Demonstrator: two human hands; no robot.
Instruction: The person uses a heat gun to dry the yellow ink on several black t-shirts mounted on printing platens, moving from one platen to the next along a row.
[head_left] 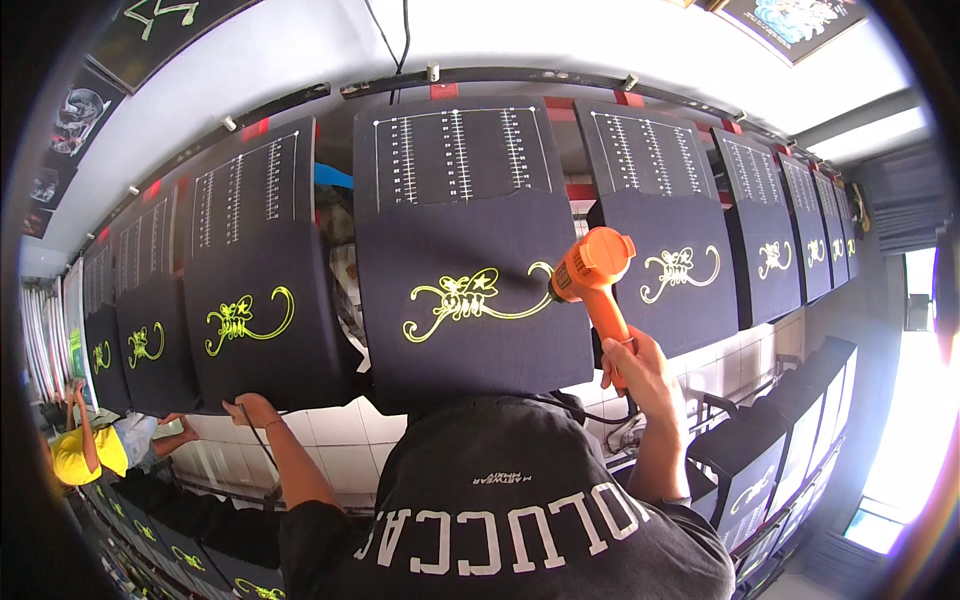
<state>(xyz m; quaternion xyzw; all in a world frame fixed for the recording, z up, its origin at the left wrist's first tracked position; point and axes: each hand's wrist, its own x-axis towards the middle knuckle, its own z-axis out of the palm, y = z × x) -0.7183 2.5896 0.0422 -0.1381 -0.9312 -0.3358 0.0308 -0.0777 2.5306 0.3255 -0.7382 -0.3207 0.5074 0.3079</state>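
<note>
My right hand [640,372] grips the handle of an orange heat gun [592,268]. Its nozzle points left at the yellow-green print [462,298] on a dark shirt [470,355] stretched over the middle printing board. The nozzle sits near the right end of the print. My left hand [250,408] rests with curled fingers on the lower edge of the neighbouring board's dark shirt [255,350], which bears the same print. A thin cable runs along my left forearm. My own black shirt fills the lower middle of the view.
A long row of boards with printed dark shirts curves away left [150,345] and right [672,285]. White tiles [335,435] show below them. A person in yellow [80,455] stands at far left. More boards stand at lower right [755,465].
</note>
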